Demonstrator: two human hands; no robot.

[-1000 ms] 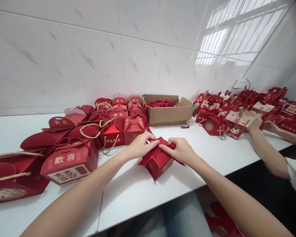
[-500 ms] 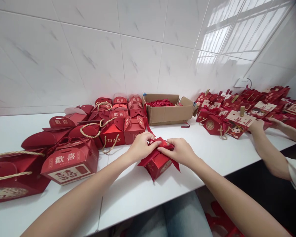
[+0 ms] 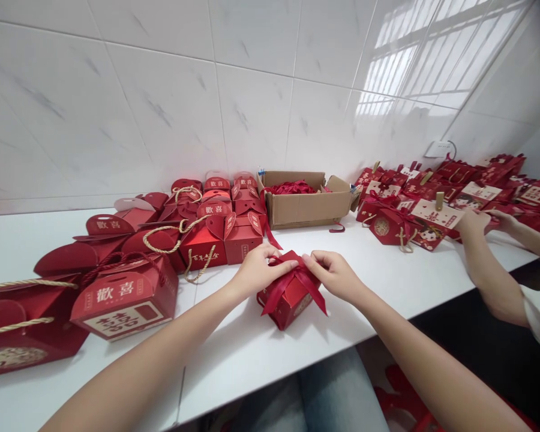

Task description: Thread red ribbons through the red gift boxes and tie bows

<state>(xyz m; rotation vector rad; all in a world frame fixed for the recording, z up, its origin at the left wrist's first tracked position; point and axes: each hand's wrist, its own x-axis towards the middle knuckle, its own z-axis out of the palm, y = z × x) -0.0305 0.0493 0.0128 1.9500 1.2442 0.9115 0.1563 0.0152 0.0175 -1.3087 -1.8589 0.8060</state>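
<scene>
A small red gift box (image 3: 284,311) stands on the white table in front of me. A dark red ribbon (image 3: 315,292) forms a bow on its top, with two tails hanging down the near side. My left hand (image 3: 261,268) is closed on the ribbon at the bow's left, thumb laid across the top. At the bow's right, my right hand (image 3: 332,273) pinches the ribbon between thumb and curled fingers. The fingertips of both hands partly hide the loops.
Several red gift boxes (image 3: 126,294) with rope handles fill the table's left. A cardboard box (image 3: 308,211) of red ribbons stands by the tiled wall. At right, a co-worker's hands (image 3: 474,223) are among more red boxes (image 3: 389,227). The table edge (image 3: 270,399) runs before my legs.
The bow now shows more plainly, its tails draped over the box's near side. My right hand has shifted slightly right and its thumb has drawn back from the box top.
</scene>
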